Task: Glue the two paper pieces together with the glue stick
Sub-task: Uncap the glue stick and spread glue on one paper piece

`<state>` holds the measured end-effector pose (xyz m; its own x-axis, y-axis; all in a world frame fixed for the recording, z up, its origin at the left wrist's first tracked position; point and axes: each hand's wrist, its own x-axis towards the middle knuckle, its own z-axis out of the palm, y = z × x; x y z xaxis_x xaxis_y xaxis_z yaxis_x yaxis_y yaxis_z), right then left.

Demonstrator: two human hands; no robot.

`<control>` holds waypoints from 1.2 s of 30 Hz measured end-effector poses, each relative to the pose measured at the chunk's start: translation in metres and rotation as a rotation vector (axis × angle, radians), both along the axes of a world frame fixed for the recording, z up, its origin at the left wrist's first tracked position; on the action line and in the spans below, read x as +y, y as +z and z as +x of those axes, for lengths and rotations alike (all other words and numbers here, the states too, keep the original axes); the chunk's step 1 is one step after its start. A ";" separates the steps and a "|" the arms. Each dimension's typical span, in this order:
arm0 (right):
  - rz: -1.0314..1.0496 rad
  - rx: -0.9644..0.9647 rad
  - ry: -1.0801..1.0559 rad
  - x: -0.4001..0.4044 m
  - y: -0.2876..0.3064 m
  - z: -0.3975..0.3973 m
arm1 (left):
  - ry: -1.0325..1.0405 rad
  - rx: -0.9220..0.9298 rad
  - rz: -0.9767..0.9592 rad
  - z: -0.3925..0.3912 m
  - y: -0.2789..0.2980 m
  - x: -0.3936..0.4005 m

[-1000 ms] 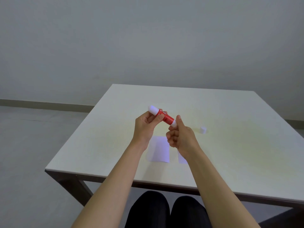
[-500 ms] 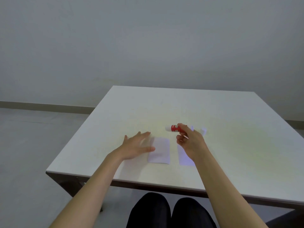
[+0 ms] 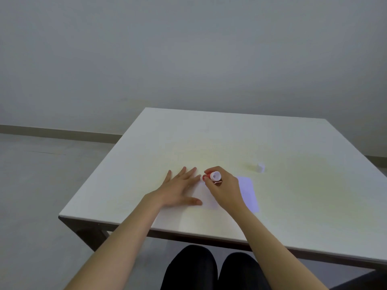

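Two small white paper pieces lie side by side near the table's front edge. My left hand [image 3: 180,188] rests flat, fingers spread, on the left edge of the left paper piece [image 3: 206,197]. My right hand [image 3: 225,188] grips the red glue stick [image 3: 212,177] over that piece's far end, its white base turned towards me and its tip hidden. The right paper piece [image 3: 249,192] lies just right of my right hand, partly covered by the wrist. The stick's white cap [image 3: 261,166] stands on the table further back and to the right.
The white table [image 3: 240,141] stands before a plain grey wall, its front edge [image 3: 146,227] close to my knees. Grey floor lies to the left.
My left hand let go of the glue stick and came down flat beside the left paper. My right hand carried the stick leftwards and down over that paper.
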<state>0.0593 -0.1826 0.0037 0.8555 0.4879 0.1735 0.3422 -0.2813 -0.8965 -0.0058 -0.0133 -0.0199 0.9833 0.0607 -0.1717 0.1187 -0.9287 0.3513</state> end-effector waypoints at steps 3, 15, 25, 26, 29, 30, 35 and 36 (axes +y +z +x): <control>-0.027 -0.095 0.075 -0.001 0.001 -0.007 | -0.005 -0.002 -0.017 0.000 0.000 -0.001; 0.026 0.125 0.070 -0.006 0.006 0.008 | -0.027 0.042 0.010 -0.001 0.001 0.001; -0.096 -0.036 0.256 -0.016 0.010 -0.014 | -0.019 0.065 0.059 0.004 -0.006 0.002; -0.092 -0.010 0.272 -0.017 0.012 -0.013 | -0.020 0.069 0.061 0.004 -0.006 0.002; -0.030 0.096 0.186 -0.019 0.012 -0.003 | -0.037 0.086 0.045 0.003 -0.004 0.004; -0.025 0.086 0.122 -0.020 0.011 0.001 | -0.043 0.093 0.045 0.002 -0.003 0.004; -0.067 -0.001 0.047 -0.021 0.010 0.000 | -0.044 0.117 0.050 0.002 -0.001 0.004; -0.065 0.018 0.105 -0.021 0.010 -0.004 | -0.039 0.116 0.052 0.003 -0.002 0.003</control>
<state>0.0558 -0.2039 0.0136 0.8017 0.5848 0.1236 0.3567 -0.3021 -0.8840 -0.0031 -0.0101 -0.0214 0.9588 0.0351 -0.2818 0.1195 -0.9501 0.2882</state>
